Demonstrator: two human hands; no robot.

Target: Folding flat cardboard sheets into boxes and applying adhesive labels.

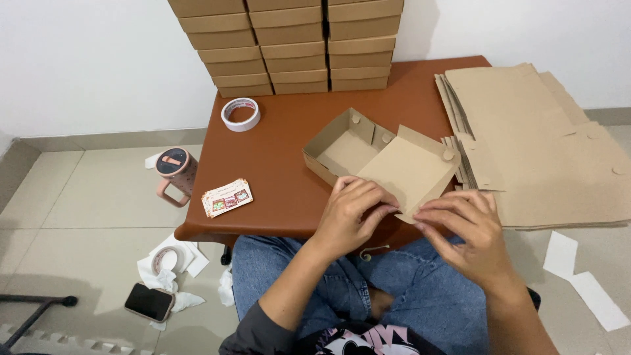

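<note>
Head view, looking down on a seated person's lap and a low brown table (276, 151). Left hand (351, 213) curls its fingers over the near edge of the cardboard box (378, 158), pinching the lid flap, likely to steady the fold. Right hand (470, 230) meets it just beside, fingertips closed on the flap's corner. Both wrists bent inward, forearms angled up from the knees. Beyond the fingers: stacked finished boxes (289, 46), tape roll (240, 114). Flat cardboard sheets (545, 144) lie right of the fingers.
</note>
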